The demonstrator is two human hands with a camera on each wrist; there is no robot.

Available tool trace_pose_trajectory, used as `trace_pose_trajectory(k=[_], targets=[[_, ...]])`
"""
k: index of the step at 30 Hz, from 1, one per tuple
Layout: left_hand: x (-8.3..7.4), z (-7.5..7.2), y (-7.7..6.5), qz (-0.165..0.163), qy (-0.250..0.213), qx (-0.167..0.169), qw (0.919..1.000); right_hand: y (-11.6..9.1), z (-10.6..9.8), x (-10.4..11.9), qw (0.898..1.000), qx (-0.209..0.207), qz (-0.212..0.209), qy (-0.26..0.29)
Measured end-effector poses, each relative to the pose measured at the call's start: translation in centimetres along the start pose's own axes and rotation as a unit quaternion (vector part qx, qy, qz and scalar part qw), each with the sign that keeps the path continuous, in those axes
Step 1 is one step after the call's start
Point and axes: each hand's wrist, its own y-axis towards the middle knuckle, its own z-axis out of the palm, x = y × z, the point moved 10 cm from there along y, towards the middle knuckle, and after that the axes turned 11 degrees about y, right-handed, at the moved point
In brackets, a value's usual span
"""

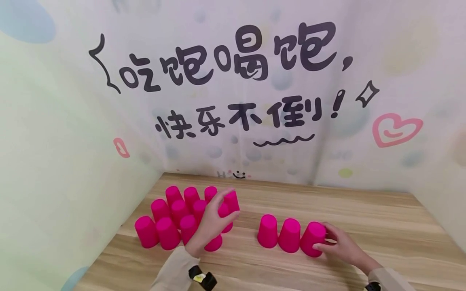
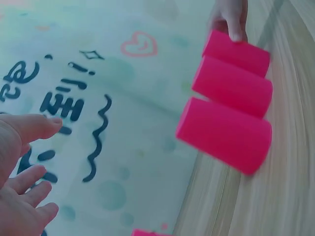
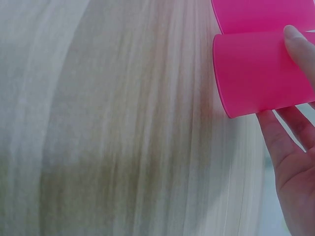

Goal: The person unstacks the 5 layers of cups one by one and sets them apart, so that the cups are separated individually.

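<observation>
Three upside-down pink cups stand side by side in a short row at the right. My right hand (image 1: pixel 344 246) holds the rightmost cup (image 1: pixel 312 240), thumb on the near side and fingers on the far side. Beside it are the middle cup (image 1: pixel 289 236) and the left cup (image 1: pixel 267 231). My left hand (image 1: pixel 212 224) is over the right side of a larger group of pink cups (image 1: pixel 169 234), thumb and fingers spread apart. In the left wrist view nothing lies between those fingers (image 2: pixel 32 179). The left hand partly hides several cups of the group.
The cups stand on a wood-grain table (image 1: pixel 262 266). A pale printed curtain (image 1: pixel 233 157) with black lettering hangs behind it, and another pale curtain (image 1: pixel 65 161) borders the left side. A gap of bare wood separates the group from the row.
</observation>
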Motion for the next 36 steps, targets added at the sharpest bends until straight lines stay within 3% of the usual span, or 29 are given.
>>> trace_pose_trajectory(k=[3, 9, 11, 15, 18, 23, 28, 32, 36], targets=[[0.0, 2.8, 0.8, 0.029, -0.021, 0.025, 0.9990, 0.1, 0.0, 0.0, 1.000, 0.002, -0.003, 0.005], [-1.6, 7.5, 0.5, 0.009, -0.076, 0.078, 0.9940, 0.1, -0.1, 0.0, 1.000, 0.004, 0.015, 0.005], [-0.8, 9.1, 0.2, -0.010, -0.072, 0.081, 0.9941, 0.1, -0.1, 0.2, 1.000, 0.002, 0.016, 0.003], [2.8, 12.0, -0.5, -0.057, -0.060, 0.067, 0.9943, 0.2, 0.0, 0.4, 1.000, 0.002, 0.014, 0.001], [4.8, 13.3, -1.0, -0.090, -0.071, 0.067, 0.9912, 0.1, 0.1, 0.3, 1.000, 0.007, 0.016, 0.003], [6.1, 14.1, -1.6, -0.123, -0.083, 0.072, 0.9863, 0.0, 0.1, 0.1, 1.000, 0.014, 0.026, 0.011], [7.0, 13.9, -1.6, -0.146, -0.085, 0.054, 0.9840, 0.0, 0.0, 0.0, 0.999, 0.012, 0.030, 0.009], [7.5, 12.8, -0.5, -0.149, -0.075, 0.030, 0.9855, 0.0, 0.0, -0.2, 0.999, 0.010, 0.029, 0.008], [7.8, 10.6, 1.1, -0.151, -0.043, -0.015, 0.9875, 0.0, 0.1, -0.4, 0.999, 0.015, 0.039, 0.012]])
